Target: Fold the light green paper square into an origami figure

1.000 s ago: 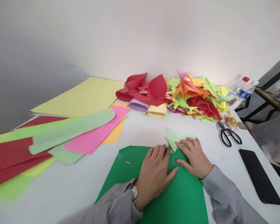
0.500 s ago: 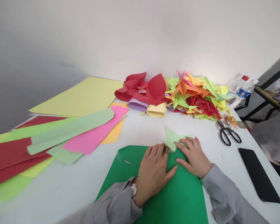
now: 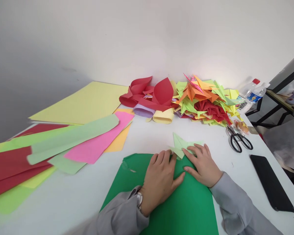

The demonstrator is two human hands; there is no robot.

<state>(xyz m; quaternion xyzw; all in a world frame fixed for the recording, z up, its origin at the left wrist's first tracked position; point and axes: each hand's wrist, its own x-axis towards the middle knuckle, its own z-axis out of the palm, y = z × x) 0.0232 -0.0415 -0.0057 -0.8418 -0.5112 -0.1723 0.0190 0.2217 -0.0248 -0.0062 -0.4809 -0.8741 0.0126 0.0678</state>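
Note:
A pale green folded paper [image 3: 180,145] with pointed flaps lies at the far edge of a green sheet [image 3: 186,209]. My left hand [image 3: 159,182] rests palm down on the sheet, fingers stretched forward and thumb out to the side. Its fingertips touch the near left corner of the folded paper. From the right, my right hand [image 3: 203,164] presses the folded paper with spread fingertips, its thumb lower on the green sheet. Neither hand grips anything. Part of the folded paper is hidden beneath the fingers.
Cut coloured strips [image 3: 75,138] and yellow sheets [image 3: 80,102] lie left. Curled red paper shapes [image 3: 161,93] and a pile of folded paper pieces [image 3: 201,101] line the wall. Scissors [image 3: 240,140], a black phone-like slab [image 3: 271,182] and plastic bottles [image 3: 254,94] are right.
The view has shifted very slightly. Both hands keep nearly the same pose on the pale green folded paper, with no clear change in its shape.

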